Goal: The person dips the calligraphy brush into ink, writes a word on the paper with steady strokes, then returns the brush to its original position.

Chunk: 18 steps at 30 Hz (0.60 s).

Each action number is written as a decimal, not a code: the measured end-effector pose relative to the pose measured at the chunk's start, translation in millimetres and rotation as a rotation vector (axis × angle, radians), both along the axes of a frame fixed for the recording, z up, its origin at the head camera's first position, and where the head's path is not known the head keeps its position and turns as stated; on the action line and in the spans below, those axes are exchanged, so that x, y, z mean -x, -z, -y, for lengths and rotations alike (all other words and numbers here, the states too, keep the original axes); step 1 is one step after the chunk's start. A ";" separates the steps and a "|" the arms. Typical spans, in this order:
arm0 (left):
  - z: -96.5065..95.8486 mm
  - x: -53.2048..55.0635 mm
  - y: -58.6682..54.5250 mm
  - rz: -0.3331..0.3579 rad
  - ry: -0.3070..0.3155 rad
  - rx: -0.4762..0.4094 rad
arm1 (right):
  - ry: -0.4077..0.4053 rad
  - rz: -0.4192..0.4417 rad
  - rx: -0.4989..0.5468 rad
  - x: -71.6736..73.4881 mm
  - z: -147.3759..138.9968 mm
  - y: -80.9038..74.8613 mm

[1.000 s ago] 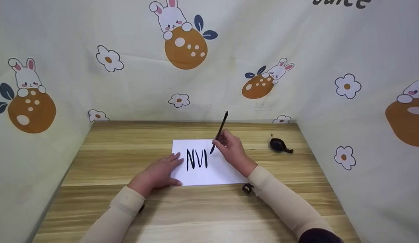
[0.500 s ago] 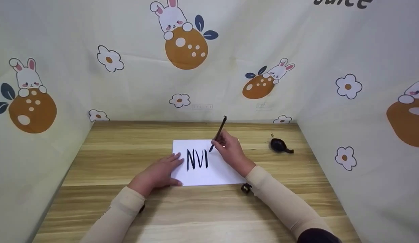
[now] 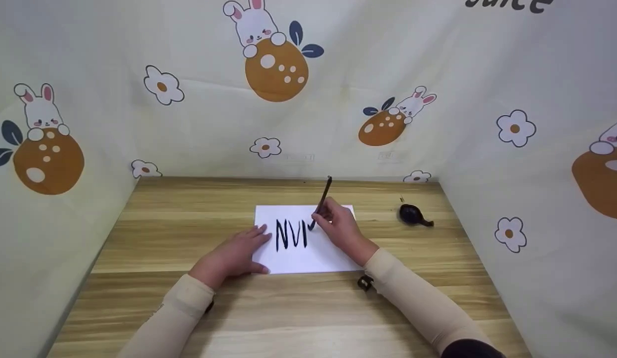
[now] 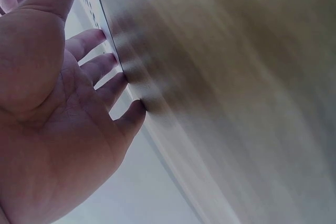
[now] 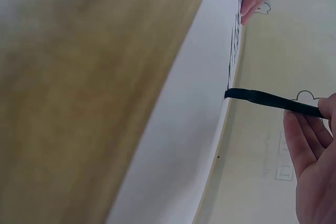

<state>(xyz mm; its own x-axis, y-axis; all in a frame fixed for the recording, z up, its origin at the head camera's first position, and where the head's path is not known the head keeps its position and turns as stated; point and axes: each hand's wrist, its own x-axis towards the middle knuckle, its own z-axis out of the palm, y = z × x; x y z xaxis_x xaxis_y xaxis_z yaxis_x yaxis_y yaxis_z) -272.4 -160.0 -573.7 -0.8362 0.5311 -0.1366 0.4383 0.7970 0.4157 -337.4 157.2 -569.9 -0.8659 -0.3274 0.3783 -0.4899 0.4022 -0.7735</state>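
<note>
The right hand (image 3: 344, 227) has just brought the brush (image 3: 324, 196) lower: its upper end is nearer to the paper (image 3: 333, 258) than half a second ago, and its tip has gone a little toward six o'clock. In the right wrist view the tip now appears to touch the sheet. For the writing in hand, I judge this means that a fresh stroke is beginning, just at three o'clock from the last upright of the letters NVI (image 3: 294, 234). In the head view the tip is very small, so I cannot say surely whether the dark spot there is new ink or only the brush hair.

The right fingers pinch the brush handle, which leans to between twelve and one o'clock. The left hand (image 3: 238, 253) grasps nothing; it rests with extended fingers on the paper's nine o'clock edge, the same as in the earlier frames. The paper lies at the middle of the wooden table (image 3: 189, 209) and has kept its place. The three letters look unchanged also. The black dish (image 3: 411, 215) remains apart from the paper, between two and three o'clock from it.
</note>
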 end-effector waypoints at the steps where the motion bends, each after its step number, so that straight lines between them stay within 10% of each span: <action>1: 0.3 -0.1 -0.5 -0.005 0.005 -0.005 | 0.000 -0.001 -0.003 -1.3 -0.4 0.1; 18: -0.1 -1.0 -2.1 0.006 0.008 -0.004 | -0.055 0.007 0.013 -17.7 -4.8 -7.1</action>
<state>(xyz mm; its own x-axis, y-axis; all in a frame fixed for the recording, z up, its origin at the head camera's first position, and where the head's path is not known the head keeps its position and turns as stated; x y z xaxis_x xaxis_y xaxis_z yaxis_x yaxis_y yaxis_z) -271.4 -159.9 -571.7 -0.8314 0.5379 -0.1393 0.4418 0.7920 0.4214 -319.7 162.0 -562.8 -0.8495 -0.3694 0.3767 -0.5054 0.3651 -0.7819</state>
